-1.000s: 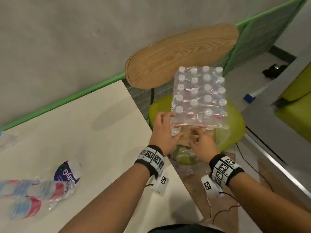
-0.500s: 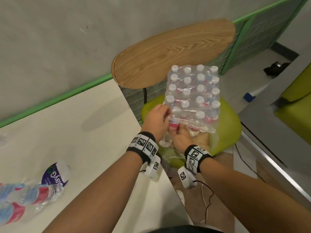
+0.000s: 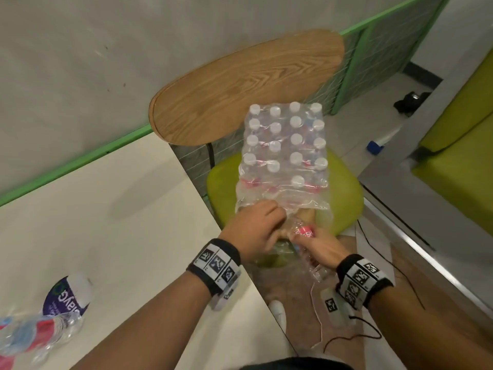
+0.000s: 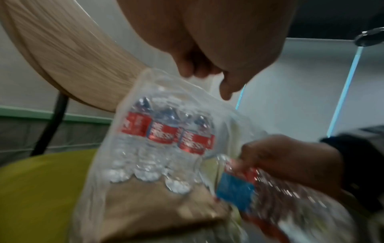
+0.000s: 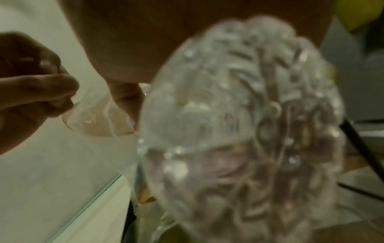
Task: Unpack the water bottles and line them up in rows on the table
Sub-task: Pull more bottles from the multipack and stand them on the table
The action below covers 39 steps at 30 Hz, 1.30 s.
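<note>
Water bottles, small clear plastic ones with white caps and red labels, stand shrink-wrapped as a pack point(image 3: 284, 153) on the lime-green chair seat point(image 3: 344, 198), at about one o'clock from the cream table point(image 3: 112, 236). The right hand point(image 3: 317, 245) is wrapped around one clear ribbed bottle point(image 3: 306, 236) just outside the pack's torn near end, while the left hand point(image 3: 253, 228) pinches the loose clear wrap point(image 3: 256, 198) at that opening. Each bottle is judged light but full, so firm enough to take by the labelled waist; the ribbed wall may flex and slip if squeezed hard. The film is soft and stretchy, and likely drags neighbours along unless held back. The head view alone shows the cap grid, with gaps in the nearest row, and the crumpled wrap with bottles point(image 3: 37, 327) at eight o'clock on the table. The left wrist view shows the red labels point(image 4: 162, 133) side-on and brown cardboard point(image 4: 158, 203) under the pack. The right wrist view, blurred, shows only the held bottle's moulded base.
</note>
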Motion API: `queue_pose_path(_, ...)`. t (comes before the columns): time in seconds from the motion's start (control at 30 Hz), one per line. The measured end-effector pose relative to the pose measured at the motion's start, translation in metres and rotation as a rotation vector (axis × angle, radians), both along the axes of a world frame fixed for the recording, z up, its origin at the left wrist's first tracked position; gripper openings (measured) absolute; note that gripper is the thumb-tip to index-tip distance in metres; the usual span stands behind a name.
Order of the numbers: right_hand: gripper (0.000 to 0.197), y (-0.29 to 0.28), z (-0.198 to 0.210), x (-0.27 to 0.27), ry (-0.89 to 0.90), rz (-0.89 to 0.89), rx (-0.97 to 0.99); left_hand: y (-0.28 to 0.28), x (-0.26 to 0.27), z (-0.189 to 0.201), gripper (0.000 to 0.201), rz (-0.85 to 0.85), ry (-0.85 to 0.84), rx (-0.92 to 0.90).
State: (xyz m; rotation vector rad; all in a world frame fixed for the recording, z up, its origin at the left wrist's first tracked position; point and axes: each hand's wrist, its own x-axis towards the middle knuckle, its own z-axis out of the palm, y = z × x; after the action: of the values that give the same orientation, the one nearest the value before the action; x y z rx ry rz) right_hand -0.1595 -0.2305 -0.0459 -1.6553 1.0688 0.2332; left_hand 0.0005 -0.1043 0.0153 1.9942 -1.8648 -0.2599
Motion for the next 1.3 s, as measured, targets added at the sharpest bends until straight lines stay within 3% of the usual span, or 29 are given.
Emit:
queue_pose_path(0.07,0.054,-0.009,-0.002,-0.009,0.074,0.006,-0.123,-0.003,-0.017,-0.019,0.017,-0.008,0.036,0.193)
queue_pose_path(0.17,0.063,-0.018,0.001,-0.017,0.153,-0.006,-0.208,-0.021,-0.023,-0.045,0.036,0.261,0.214,0.352)
queue_pose_path(0.2,0.067,-0.021,0.002,-0.019,0.172,0.002,-0.23,-0.03,-0.022,-0.047,0.033,0.334,0.23,0.393)
queue_pose_path(0.23,0.073,-0.023,0.003,-0.02,0.187,0.019,-0.263,-0.038,-0.021,-0.044,0.029,0.373,0.218,0.429)
queue_pose_path(0.37,0.096,-0.025,-0.002,-0.022,0.236,0.094,-0.4,-0.066,-0.024,-0.042,0.051,0.459,0.17,0.489)
queue_pose_path(0.47,0.095,-0.025,-0.003,-0.022,0.223,0.099,-0.437,-0.077,-0.031,-0.053,0.055,0.503,0.258,0.507)
queue_pose_path(0.57,0.084,-0.026,0.004,-0.024,0.214,0.106,-0.503,-0.077,-0.033,-0.054,0.072,0.501,0.26,0.613)
queue_pose_path(0.67,0.07,-0.028,0.017,-0.025,0.182,0.096,-0.595,-0.072,-0.032,-0.06,0.057,0.437,0.29,0.532)
queue_pose_path(0.77,0.08,-0.026,0.04,-0.027,0.117,0.091,-0.65,-0.055,-0.027,-0.057,0.022,0.36,0.406,0.341)
queue_pose_path(0.87,0.088,-0.023,0.059,-0.028,0.077,0.06,-0.705,-0.035,-0.018,-0.058,0.053,0.343,0.368,0.26)
queue_pose_path(0.93,0.09,-0.02,0.062,-0.027,0.086,0.046,-0.713,-0.02,-0.012,-0.06,0.048,0.401,0.586,0.223)
queue_pose_path(1.0,0.09,-0.015,0.063,-0.026,0.117,0.063,-0.69,-0.003,-0.004,-0.055,0.057,0.46,0.777,0.192)
queue_pose_path(1.1,0.075,-0.009,0.063,-0.026,0.135,0.125,-0.607,0.034,0.006,-0.045,0.073,0.419,0.793,0.211)
queue_pose_path(1.3,0.047,0.031,0.05,-0.009,0.012,0.265,-0.308,0.139,0.019,-0.035,0.059,0.606,0.848,0.123)
